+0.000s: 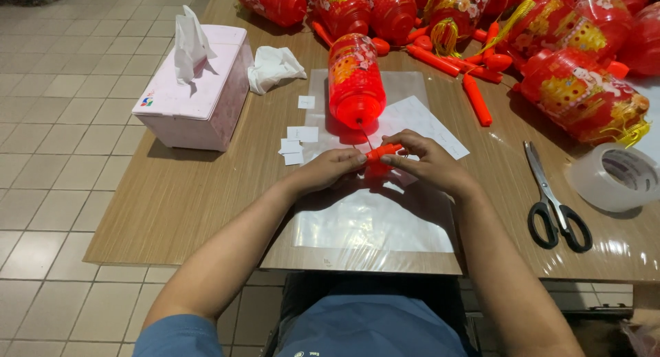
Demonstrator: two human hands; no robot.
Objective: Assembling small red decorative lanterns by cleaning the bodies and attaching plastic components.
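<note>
The wood-grain bench carries everything, and places here are given from the clear plastic sheet lying at its near edge in front of the person. Beyond the sheet's far right corner a heap of red and gold printed plastic lanterns fills the far right of the bench, with loose red plastic rods scattered at its foot. To the far left of the sheet stands a pink rectangular tissue box with a white tissue sticking up out of its top slot; a crumpled white tissue lies just beside the box. On the sheet's far end lies a single red cylindrical lantern, its round end toward the person. Right of the sheet sit a roll of clear tape and black-handled scissors. Small white paper slips lie at the sheet's left edge. Over the sheet's middle, the left hand and the right hand meet, each with a narrow fingertip grip pinching a small orange-red plastic piece between them.
</note>
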